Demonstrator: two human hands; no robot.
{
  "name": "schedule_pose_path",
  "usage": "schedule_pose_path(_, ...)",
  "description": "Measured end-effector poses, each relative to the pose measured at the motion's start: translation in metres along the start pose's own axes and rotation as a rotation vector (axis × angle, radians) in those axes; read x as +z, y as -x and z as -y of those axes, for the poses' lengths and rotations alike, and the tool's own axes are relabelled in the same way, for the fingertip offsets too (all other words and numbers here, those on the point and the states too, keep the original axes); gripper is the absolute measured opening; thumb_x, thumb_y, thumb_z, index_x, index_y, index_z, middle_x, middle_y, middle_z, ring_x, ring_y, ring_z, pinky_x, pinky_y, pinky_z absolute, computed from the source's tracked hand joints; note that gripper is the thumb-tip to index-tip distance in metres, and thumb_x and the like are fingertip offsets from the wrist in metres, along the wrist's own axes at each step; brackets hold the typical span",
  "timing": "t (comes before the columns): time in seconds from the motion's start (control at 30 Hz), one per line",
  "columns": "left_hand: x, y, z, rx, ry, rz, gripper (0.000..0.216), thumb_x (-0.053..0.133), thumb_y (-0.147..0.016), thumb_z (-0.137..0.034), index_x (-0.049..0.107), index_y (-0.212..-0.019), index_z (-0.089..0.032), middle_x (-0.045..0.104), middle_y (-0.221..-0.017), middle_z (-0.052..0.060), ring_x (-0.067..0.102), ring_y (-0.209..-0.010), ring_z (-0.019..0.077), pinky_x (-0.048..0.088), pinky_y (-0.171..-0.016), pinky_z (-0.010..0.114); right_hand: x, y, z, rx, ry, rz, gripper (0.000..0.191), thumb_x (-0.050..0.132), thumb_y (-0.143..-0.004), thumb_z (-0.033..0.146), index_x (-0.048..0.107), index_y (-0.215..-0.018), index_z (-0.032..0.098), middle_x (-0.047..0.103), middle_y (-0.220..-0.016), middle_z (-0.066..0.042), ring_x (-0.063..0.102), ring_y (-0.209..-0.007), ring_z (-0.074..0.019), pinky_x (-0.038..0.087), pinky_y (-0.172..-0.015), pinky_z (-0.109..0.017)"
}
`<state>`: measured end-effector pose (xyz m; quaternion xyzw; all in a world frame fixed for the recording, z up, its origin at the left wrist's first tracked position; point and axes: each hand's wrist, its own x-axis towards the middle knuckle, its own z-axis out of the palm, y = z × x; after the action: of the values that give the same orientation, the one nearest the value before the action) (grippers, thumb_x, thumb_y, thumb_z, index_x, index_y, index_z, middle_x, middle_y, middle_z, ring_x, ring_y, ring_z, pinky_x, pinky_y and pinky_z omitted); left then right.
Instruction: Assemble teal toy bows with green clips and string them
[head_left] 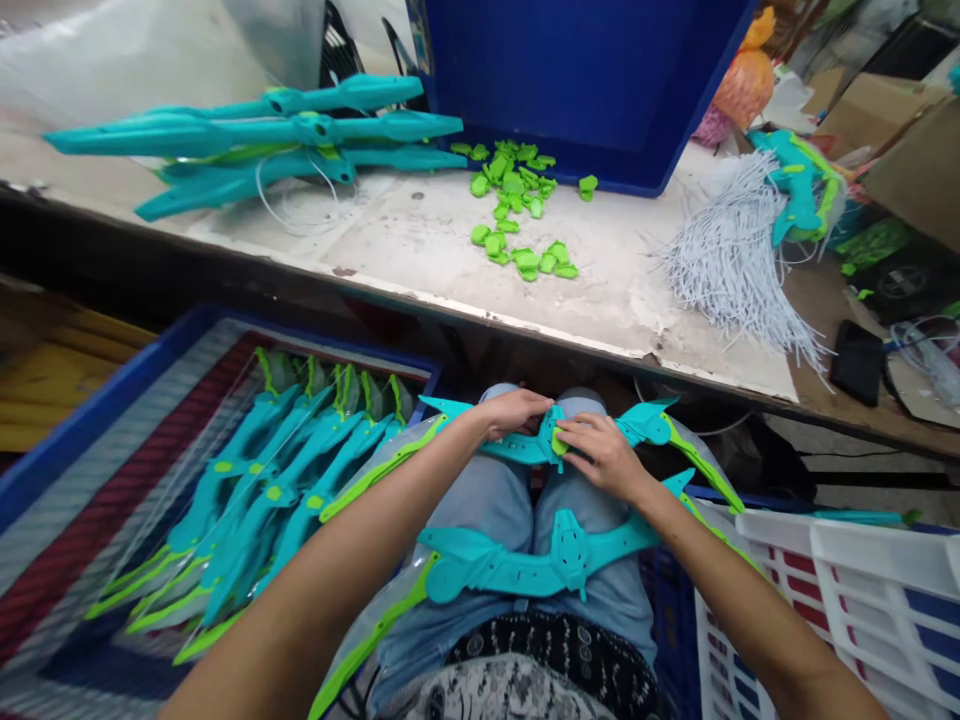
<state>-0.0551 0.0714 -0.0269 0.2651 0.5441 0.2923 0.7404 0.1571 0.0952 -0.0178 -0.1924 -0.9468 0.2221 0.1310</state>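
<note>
Both hands work below the counter (420, 240) edge, over the lap. Left hand (514, 412) and right hand (600, 455) each grasp the teal bow (525, 450), green-trimmed, crates close on both sides.

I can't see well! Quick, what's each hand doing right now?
Left hand: closed on the teal toy bow on the lap.
Right hand: pressing a small green piece onto that bow.

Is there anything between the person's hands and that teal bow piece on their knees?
Nothing visible. Both hands already rest on the upper bow: the left hand grips its middle from one side, and the right hand presses a small green piece against it. A second bow lies lower on the lap, apart from the hands.
</note>
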Motion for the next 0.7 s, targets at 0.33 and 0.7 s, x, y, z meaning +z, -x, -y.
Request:
schedule_pose_path(0.33,-0.003,0.004,0.004,0.147,-0.169,0.079,0.045,0.081,-0.059,-0.040,0.068,-0.095,-0.016,0.062,-0.069,-0.004,0.056,-0.069,0.0128,0.040,-0.062,0.021,0.019,-0.008,-0.009,0.232,-0.124,-0.099,0.023,0.066,-0.084,0.036,0.071,-0.104,0.026,0.062,-0.128,-0.010,0.057,-0.119,-0.0278,0.045,-0.099,-0.049)
schedule_pose_path(0.7,0.004,0.000,0.006,0.125,-0.193,-0.101,0.028,0.073,-0.060,-0.025,0.070,-0.085,-0.014,0.051,-0.054,-0.007,0.043,-0.050,0.0081,0.033,-0.049,0.021,0.009,-0.040,-0.004,0.524,-0.185,0.192,0.067,0.075,-0.073,0.035,0.051,-0.135,0.024,0.070,-0.110,-0.008,0.065,-0.101,-0.0274,0.046,-0.089,-0.045)
